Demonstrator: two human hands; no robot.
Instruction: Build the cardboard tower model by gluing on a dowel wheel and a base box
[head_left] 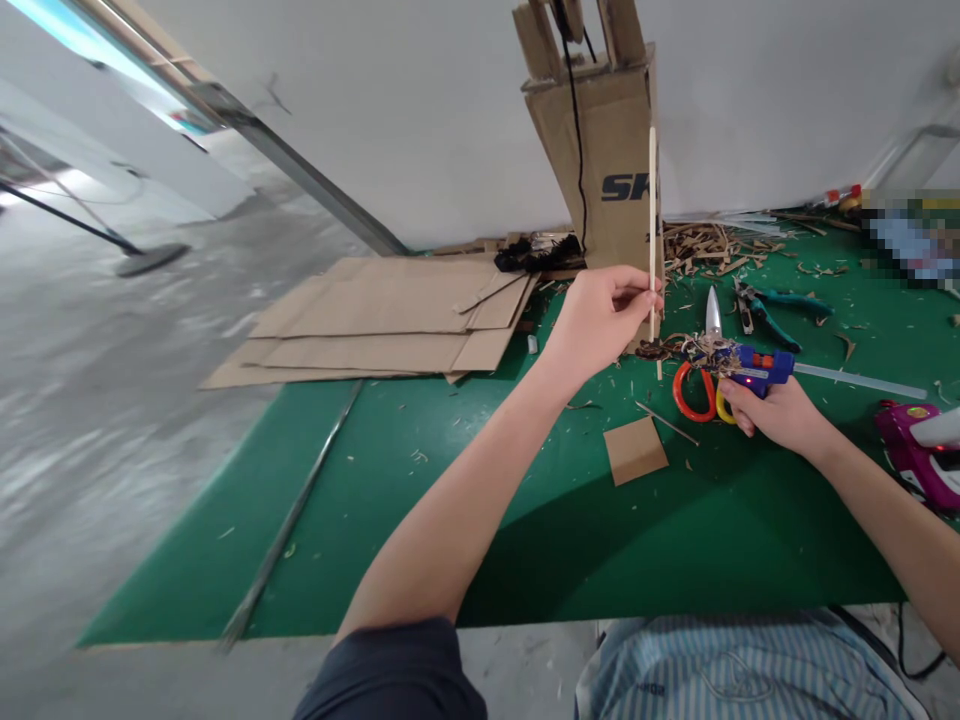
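Note:
Between the fingertips of my left hand (600, 318) a thin pale wooden stick (652, 210) is pinched, held upright in front of a cardboard box. My right hand (776, 412) grips a blue glue gun (757, 368) pointing left, with a clear glue stick (862, 380) coming out of its back. Brown scraps cling around the gun's front, and its tip is close to the lower end of the wooden stick; I cannot tell whether they touch. Scissors (694, 390) with red and yellow handles lie partly under the glue gun.
Flat cardboard sheets (375, 310) lie at the left back. The tall cardboard box (615, 150) stands against the wall, a black cord hanging down it. Teal-handled pliers (780, 310), a cardboard square (636, 452), brown strips (705, 248) and a magenta device (915, 455) are on the green table (420, 480).

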